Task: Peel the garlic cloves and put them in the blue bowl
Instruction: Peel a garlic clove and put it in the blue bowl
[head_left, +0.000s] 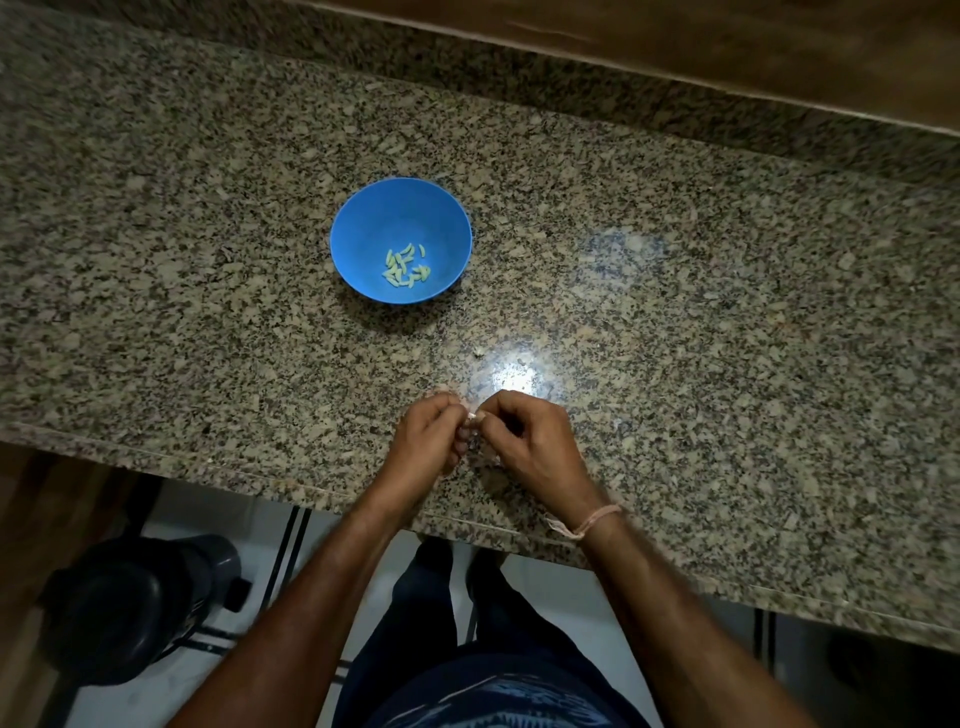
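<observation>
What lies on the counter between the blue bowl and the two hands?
In the head view, the granite counter is bare there, save one small pale scrap and a light glare.

A speckled grey-and-beige granite surface (727, 322) is spreading out under and beyond the left hand (434, 436) and the right hand (527, 441), rising far ahead of them into a granite lip with a brown wooden panel (727, 47) running behind it. Just beyond the right hand a bright glare (511, 374) is shining off the polished stone, and a fainter patch (621, 249) is glowing further ahead and to the right. Nearer than the hands, past the surface's edge, a white floor (223, 512) with dark stripes is showing, and a dark rounded object (130, 608) is standing on it off to the left.
</observation>
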